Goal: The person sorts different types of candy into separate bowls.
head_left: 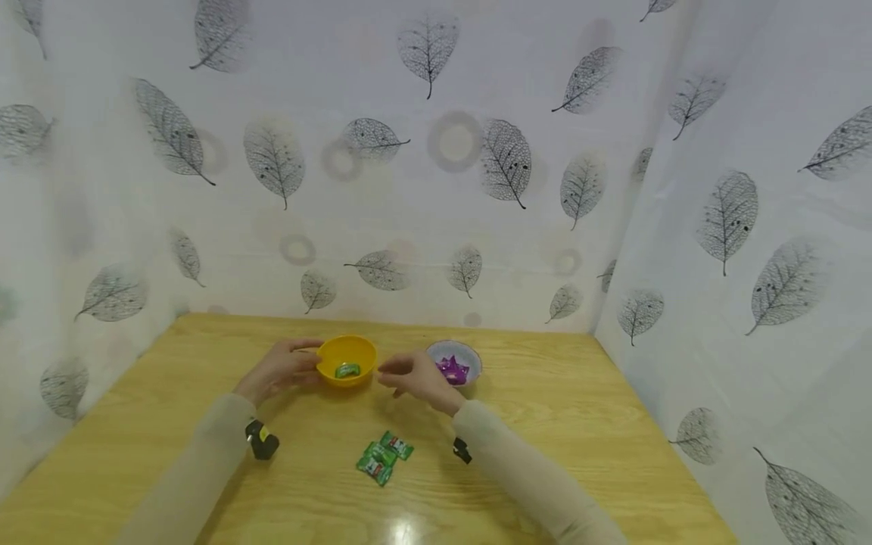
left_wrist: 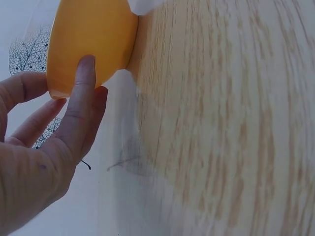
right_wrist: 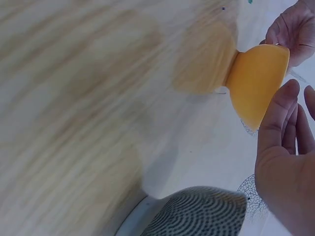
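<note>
A yellow bowl [head_left: 347, 350] stands upright on the table, with a small green wrapped packet [head_left: 347, 370] inside. My left hand [head_left: 288, 369] holds the bowl at its left side, thumb and fingers at the rim and outer wall, as the left wrist view shows up close. Just off the bowl's right side is my right hand [head_left: 417, 378], its fingers loosely bent and nothing visible between them. In the right wrist view, the right fingertips [right_wrist: 288, 93] are beside the bowl's rim; I cannot tell whether they touch it.
Three green packets [head_left: 380, 454] lie grouped on the wooden table [head_left: 545, 424] nearer to me. Behind the right hand stands a grey patterned bowl [head_left: 470, 353] with shiny purple pieces [head_left: 453, 369]. Leaf-printed sheets [head_left: 436, 219] enclose the back and sides.
</note>
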Motion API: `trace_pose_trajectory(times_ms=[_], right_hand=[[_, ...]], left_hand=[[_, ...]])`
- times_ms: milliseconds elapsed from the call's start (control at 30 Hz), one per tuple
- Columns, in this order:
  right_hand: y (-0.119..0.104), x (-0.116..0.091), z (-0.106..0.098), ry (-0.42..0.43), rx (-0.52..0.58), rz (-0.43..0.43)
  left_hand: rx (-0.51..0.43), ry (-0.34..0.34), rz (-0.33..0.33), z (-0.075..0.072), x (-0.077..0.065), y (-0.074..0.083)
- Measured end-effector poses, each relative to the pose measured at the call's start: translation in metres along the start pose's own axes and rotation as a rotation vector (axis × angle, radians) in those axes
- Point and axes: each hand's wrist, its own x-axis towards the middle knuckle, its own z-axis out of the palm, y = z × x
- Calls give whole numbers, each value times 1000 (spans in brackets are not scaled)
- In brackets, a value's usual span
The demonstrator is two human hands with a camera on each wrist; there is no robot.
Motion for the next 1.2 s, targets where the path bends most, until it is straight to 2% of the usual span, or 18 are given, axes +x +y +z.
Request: trace_pose_trajectory(times_ms=[300,600,800,967,1200], right_hand=[[10,-28,-8,-63,-108,25],[17,-47,-12,-87,-230,51],[22,-57,-10,-178,-316,49],[23,-57,-9,-250,-373,22],[26,-53,-10,-348,-399,-70]], left_hand=[[38,0,8,-3,0,-1],[18,6,-6,-1,0,3],[3,0,-18,0,0,0],[-10,-5,-12,-1,0,0],[-7,-4,-10,-2,3,0]])
